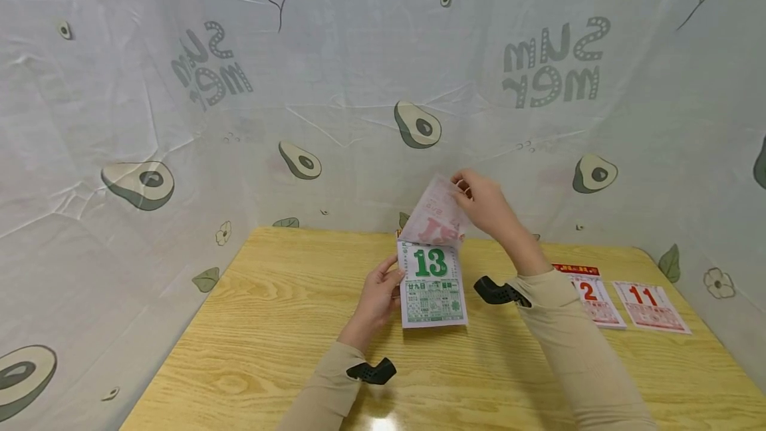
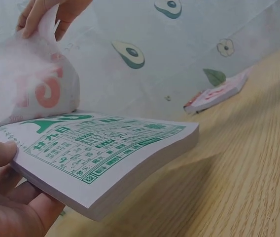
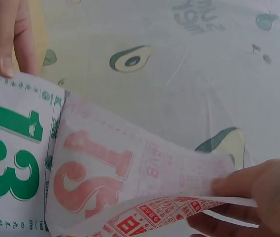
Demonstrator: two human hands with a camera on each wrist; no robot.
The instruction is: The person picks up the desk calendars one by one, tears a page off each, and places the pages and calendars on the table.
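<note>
Beige sleeves point(image 1: 577, 351) foremost, calendar point(image 1: 433, 298) and its raised sheet point(image 1: 435, 211) between both hands point(image 1: 377, 294) point(image 1: 486, 205).

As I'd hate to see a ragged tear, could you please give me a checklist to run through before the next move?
1. Left hand grips the pad: ok.
2. Right hand pinches the raised sheet: ok.
3. The raised sheet is free of the pad: not ok; it joins at the top.
4. Green 13 readable: ok.
5. Tear begun along the join: cannot tell.
6. Red 11 sheet aside, by the other pad: ok.
</note>
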